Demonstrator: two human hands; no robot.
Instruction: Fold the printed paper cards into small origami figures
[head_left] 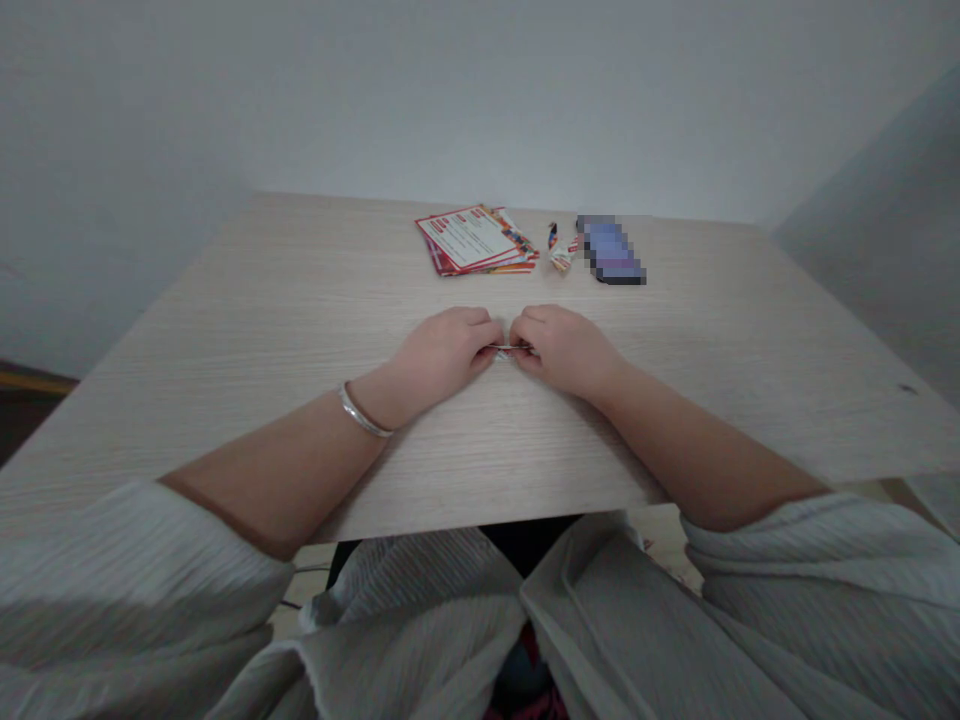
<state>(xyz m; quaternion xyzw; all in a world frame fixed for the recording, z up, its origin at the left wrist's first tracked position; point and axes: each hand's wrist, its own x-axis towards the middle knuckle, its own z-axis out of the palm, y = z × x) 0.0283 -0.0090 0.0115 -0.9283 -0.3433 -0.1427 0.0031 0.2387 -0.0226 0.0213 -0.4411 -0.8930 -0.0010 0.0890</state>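
Near the middle of the table, my left hand (454,345) and my right hand (559,345) are close together, fingers curled in. Between their fingertips they pinch a small folded piece of printed paper (503,350), pale with a red edge. Most of the paper is hidden by the fingers. Beyond my hands lies a loose stack of printed paper sheets (476,238), white and red with colourful pictures. A small folded paper figure (560,255) in the same sort of print stands to the right of the stack.
A phone (615,250), its screen blurred, lies at the back right beside the paper figure. The pale wooden table (247,300) meets a wall (465,100) at its far edge. Its front edge is close to my body.
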